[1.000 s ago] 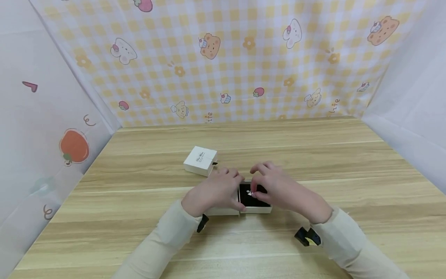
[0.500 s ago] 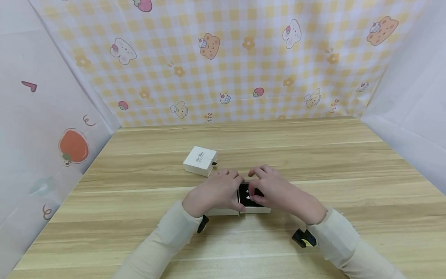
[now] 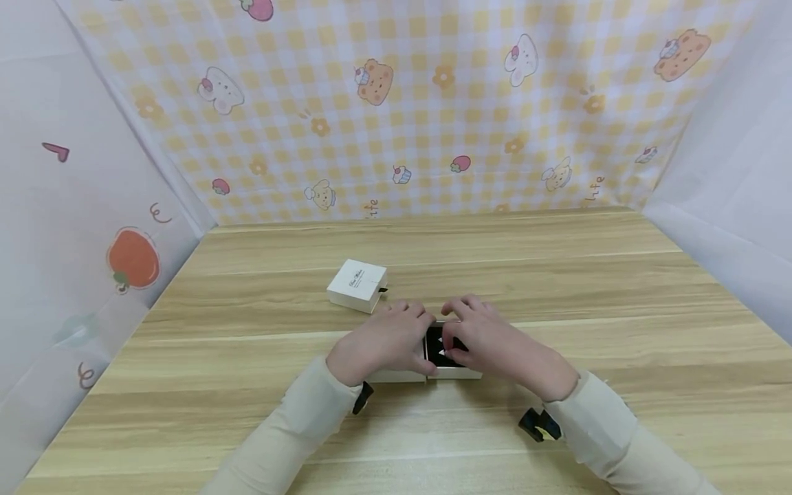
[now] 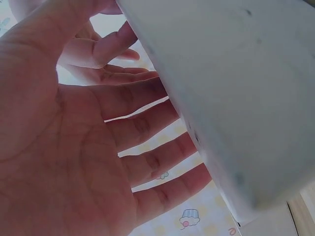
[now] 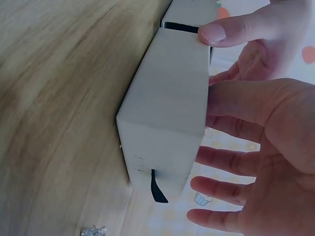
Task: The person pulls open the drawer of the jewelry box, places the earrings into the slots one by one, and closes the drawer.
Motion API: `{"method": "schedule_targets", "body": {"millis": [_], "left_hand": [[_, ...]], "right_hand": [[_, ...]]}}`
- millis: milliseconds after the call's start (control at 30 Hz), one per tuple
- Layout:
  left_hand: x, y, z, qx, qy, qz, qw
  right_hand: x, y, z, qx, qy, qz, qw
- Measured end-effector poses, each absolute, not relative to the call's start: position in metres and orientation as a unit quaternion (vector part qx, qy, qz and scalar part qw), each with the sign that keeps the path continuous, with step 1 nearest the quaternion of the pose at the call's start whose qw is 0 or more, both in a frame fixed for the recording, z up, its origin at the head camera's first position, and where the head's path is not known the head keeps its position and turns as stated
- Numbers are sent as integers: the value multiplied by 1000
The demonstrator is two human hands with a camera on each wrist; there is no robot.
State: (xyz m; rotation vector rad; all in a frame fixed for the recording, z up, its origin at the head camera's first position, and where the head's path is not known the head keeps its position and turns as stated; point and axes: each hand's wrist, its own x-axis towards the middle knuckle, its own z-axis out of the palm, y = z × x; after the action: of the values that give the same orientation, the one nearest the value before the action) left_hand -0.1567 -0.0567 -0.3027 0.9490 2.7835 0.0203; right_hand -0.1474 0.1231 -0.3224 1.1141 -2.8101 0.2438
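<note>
A white drawer-style gift box point(image 3: 396, 376) lies on the table with its black-lined tray point(image 3: 454, 372) slid out to the right. My left hand point(image 3: 386, 340) grips the box across its top, fingers on the far side and thumb on the near side by the tray's joint. Over the tray, my right hand point(image 3: 489, 340) has thumb and index fingertips at a small silvery piece point(image 3: 442, 353) and pinches it low against the black lining. Its other fingers are spread in the right wrist view. A black ribbon tab point(image 5: 157, 189) hangs from the tray's end.
A second white box point(image 3: 357, 283) with dark lettering and a black tab sits behind the left hand. A crumpled foil-like bit point(image 5: 93, 231) lies on the wooden table point(image 3: 396, 454). A patterned cloth point(image 3: 433, 103) hangs along the back.
My right hand has shifted slightly left and toward me, the small silvery piece moving with its fingertips within the tray. The left hand and both boxes hold their places.
</note>
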Motion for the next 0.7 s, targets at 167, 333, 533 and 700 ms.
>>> {"method": "schedule_targets", "body": {"millis": [167, 333, 533, 700], "left_hand": [[-156, -57, -303, 320, 942, 6, 100], [-156, -58, -303, 316, 943, 7, 104], [-157, -58, -303, 319, 943, 2, 99], [-157, -57, -303, 321, 942, 0, 97]], "right_hand": [[-147, 121, -324, 367, -925, 75, 61], [-146, 121, -325, 366, -926, 75, 59], [-147, 122, -323, 356, -930, 87, 42], [-148, 122, -322, 359, -928, 91, 44]]}}
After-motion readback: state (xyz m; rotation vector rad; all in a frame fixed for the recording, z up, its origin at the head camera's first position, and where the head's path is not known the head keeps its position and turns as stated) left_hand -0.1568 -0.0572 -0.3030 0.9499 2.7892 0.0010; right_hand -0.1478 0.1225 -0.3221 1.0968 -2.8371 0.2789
